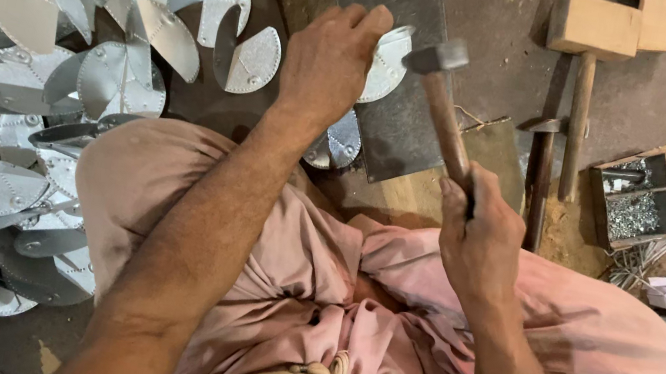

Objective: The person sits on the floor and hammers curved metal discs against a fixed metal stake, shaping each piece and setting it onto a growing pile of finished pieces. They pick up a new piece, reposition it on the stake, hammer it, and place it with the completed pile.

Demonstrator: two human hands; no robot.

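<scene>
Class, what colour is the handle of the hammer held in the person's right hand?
Reddish-brown wood, on the steel-headed hammer gripped by the right hand; head view.

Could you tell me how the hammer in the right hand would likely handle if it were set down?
The hammer probably feels head-heavy: metal head, slim wooden handle. Gripped low by the right hand, it would likely tip headfirst. It seems unlikely to roll far.

Wooden-handled hammer [445,98] raised, head beside riveted silver metal piece [386,65] on dark plate.

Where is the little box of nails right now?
In the head view the open box of nails sits on the floor at the far right, beside the upright wooden mallet and beyond the right hand gripping the hammer.
</scene>
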